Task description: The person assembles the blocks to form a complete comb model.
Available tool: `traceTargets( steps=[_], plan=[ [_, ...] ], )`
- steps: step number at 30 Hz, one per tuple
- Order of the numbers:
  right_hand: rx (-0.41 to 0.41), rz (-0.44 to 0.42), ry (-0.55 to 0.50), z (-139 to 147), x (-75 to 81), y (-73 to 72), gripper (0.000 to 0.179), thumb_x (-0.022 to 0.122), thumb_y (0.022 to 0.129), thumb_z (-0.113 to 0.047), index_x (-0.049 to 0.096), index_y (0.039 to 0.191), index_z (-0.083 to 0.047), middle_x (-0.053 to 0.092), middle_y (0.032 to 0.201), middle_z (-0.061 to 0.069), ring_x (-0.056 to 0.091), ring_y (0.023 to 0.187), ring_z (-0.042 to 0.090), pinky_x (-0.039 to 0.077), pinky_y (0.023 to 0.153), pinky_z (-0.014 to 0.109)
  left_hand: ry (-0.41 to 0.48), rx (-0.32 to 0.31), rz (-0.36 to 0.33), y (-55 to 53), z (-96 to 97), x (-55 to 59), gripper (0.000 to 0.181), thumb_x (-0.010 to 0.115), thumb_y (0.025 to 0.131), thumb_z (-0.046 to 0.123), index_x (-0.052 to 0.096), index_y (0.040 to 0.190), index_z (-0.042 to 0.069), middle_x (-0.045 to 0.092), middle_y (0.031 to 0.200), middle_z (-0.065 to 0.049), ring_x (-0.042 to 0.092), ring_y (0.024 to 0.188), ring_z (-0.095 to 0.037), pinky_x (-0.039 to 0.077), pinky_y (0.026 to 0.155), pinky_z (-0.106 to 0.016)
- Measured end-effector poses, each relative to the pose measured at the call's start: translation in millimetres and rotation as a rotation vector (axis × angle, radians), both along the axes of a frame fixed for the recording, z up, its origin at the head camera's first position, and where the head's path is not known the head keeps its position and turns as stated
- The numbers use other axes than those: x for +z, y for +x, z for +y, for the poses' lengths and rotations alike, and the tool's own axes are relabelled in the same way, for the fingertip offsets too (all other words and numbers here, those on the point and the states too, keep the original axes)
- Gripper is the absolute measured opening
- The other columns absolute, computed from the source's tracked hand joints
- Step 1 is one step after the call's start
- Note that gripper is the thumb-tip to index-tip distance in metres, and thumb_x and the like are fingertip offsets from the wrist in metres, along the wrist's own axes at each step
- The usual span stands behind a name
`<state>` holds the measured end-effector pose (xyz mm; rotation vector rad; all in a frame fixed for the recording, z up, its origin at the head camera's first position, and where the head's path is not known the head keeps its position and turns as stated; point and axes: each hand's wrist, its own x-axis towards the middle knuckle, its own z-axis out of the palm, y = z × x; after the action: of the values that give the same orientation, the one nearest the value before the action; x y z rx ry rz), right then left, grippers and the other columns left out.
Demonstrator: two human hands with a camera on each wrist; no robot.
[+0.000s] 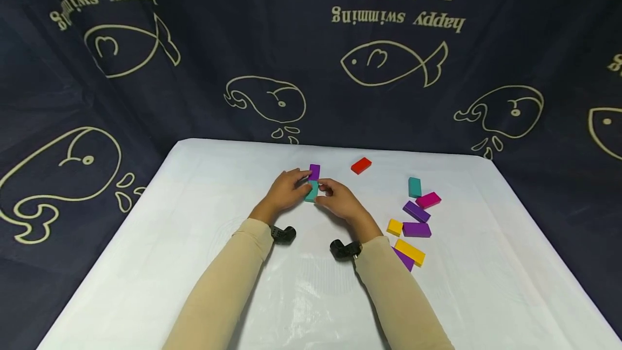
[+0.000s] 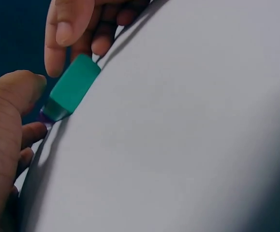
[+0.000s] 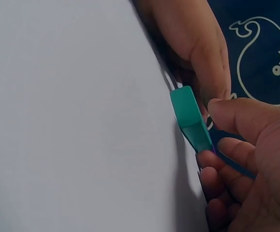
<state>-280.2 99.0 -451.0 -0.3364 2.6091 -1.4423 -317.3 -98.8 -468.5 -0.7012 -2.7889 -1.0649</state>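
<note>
A teal block [image 1: 312, 192] lies end to end with a purple block [image 1: 315, 172] toward the back middle of the white table. On their left side is my left hand [image 1: 286, 190], its index fingertip at the purple block and its thumb tip over the teal block's edge. From the right, my right hand [image 1: 341, 200] has thumb and index fingertips at the teal block's side, spread apart along it. In the right wrist view, fingertips [image 3: 210, 159] meet the lower end of the teal block [image 3: 188, 111]. The purple one is mostly hidden in both wrist views.
A red block [image 1: 361, 165] lies behind my right hand. Further right are a teal block [image 1: 414, 187], a magenta block [image 1: 428, 200], yellow blocks [image 1: 410, 252] and several purple ones [image 1: 417, 229]. A dark printed cloth [image 1: 311, 42] hangs behind the white table [image 1: 160, 242].
</note>
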Motion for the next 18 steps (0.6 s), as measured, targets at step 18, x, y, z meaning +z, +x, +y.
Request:
traceTargets(
  steps=[18],
  plan=[
    [0.023, -0.047, -0.056, 12.2, 3.5, 1.6, 0.049, 0.068, 0.092, -0.013, 0.055, 0.138, -0.003, 0.061, 0.127, 0.012, 0.054, 0.112, 0.026, 0.047, 0.097, 0.039, -0.019, -0.042, 0.063, 21.8, -3.4, -4.8, 0.044, 0.063, 0.095, 0.028, 0.062, 0.135, 0.009, 0.057, 0.14, -0.012, 0.04, 0.139, -0.035, 0.021, 0.117, -0.055]
  ],
)
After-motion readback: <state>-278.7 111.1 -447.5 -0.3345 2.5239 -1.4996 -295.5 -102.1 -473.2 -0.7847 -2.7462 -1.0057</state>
